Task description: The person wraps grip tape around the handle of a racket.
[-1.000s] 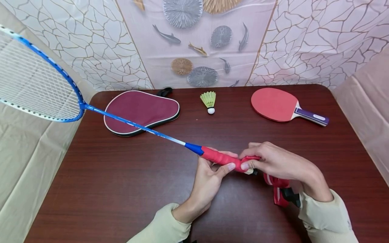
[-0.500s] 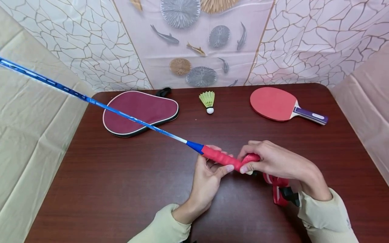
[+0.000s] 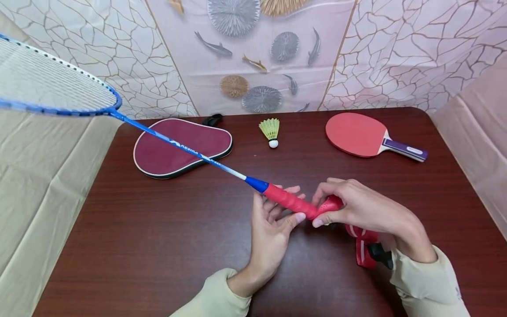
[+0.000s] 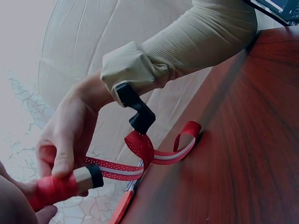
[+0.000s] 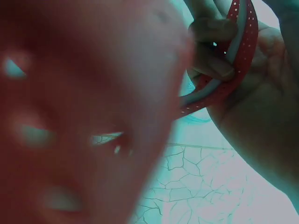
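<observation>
A blue-and-white badminton racket [image 3: 225, 168] slants from upper left toward the middle in the head view, its head partly out of frame. My left hand [image 3: 269, 237] holds the red-wrapped handle [image 3: 291, 200], thumb in front and fingers spread behind. At the butt end, my right hand [image 3: 360, 207] pinches the red perforated grip tape [image 3: 332, 204]. In the left wrist view a bare pale stretch of handle [image 4: 84, 179] shows beside the black end cap [image 4: 96, 176]. From there the loose grip tape [image 4: 121, 172] curls down to the table. Blurred red tape [image 5: 93, 93] fills much of the right wrist view.
Along the back of the dark wooden table [image 3: 158, 246] lie a maroon paddle case [image 3: 166, 156], a yellow shuttlecock [image 3: 270, 130] and a red table-tennis paddle [image 3: 356, 134]. The racket shaft crosses over the case. A black bracket [image 4: 140, 114] sits at my right wrist.
The racket has turned about its shaft, its head going from face-on through edge-on to face showing again. My left fingers have spread more; the right hand still pinches the tape.
</observation>
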The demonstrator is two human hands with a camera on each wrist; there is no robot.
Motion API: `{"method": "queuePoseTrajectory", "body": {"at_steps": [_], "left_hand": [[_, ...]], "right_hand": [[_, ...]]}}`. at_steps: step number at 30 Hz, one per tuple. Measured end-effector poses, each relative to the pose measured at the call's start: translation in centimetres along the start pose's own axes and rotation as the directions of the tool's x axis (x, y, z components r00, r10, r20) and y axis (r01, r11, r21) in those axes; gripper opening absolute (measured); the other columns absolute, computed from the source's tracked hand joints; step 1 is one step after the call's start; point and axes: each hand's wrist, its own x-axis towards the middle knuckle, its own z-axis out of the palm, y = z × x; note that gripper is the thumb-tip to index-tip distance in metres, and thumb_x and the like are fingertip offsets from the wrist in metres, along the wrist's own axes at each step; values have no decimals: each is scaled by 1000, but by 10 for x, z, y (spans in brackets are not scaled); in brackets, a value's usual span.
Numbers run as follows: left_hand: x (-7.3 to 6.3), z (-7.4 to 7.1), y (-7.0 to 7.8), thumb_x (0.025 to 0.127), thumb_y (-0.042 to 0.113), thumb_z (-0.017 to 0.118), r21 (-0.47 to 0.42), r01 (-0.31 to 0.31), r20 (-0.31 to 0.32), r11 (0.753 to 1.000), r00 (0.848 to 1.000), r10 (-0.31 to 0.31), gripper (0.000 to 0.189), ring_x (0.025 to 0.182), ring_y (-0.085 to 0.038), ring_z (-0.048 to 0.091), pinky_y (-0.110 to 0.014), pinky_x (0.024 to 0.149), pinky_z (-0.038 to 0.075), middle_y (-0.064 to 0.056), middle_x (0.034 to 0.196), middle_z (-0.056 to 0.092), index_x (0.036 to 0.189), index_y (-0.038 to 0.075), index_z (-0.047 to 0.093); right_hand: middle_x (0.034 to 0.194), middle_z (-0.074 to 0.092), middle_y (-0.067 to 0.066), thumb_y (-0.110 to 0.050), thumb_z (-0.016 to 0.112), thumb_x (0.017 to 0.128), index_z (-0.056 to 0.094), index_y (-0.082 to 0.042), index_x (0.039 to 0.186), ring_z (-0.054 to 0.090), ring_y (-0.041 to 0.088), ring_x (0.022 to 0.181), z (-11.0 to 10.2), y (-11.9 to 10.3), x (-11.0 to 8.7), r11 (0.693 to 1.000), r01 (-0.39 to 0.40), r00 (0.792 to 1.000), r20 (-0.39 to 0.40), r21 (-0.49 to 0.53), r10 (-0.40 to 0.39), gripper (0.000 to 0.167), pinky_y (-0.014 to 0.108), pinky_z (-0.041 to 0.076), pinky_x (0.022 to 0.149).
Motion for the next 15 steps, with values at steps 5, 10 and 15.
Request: {"method": "queuePoseTrajectory", "body": {"at_steps": [5, 10, 15], "left_hand": [[-3, 2, -1, 83, -13, 68, 58, 91, 19, 994, 996, -92, 65, 106, -34, 64, -40, 81, 57, -15, 122, 62, 132, 12, 33], [-2, 2, -2, 81, -6, 76, 90, 144, -1, 985, 990, -144, 62, 96, -30, 68, -42, 79, 57, -18, 111, 66, 123, 13, 35], [-1, 2, -1, 81, -6, 76, 87, 155, -19, 984, 988, -154, 58, 94, -30, 69, -40, 77, 58, -19, 106, 67, 119, 11, 36]], "right_hand": [[79, 53, -11, -52, 87, 66, 56, -30, 88, 51, 4, 64, 5, 0, 3, 999, -24, 1000, -21, -28, 24, 44, 22, 44, 55], [74, 51, -11, -60, 86, 61, 49, -30, 85, 48, 5, 60, 9, -1, 5, 999, -29, 999, -16, -25, 29, 53, 22, 41, 51], [72, 50, -11, -64, 83, 62, 49, -28, 84, 47, 5, 60, 10, -3, 7, 1000, -21, 1000, 4, -12, 21, 54, 22, 40, 50]]}}
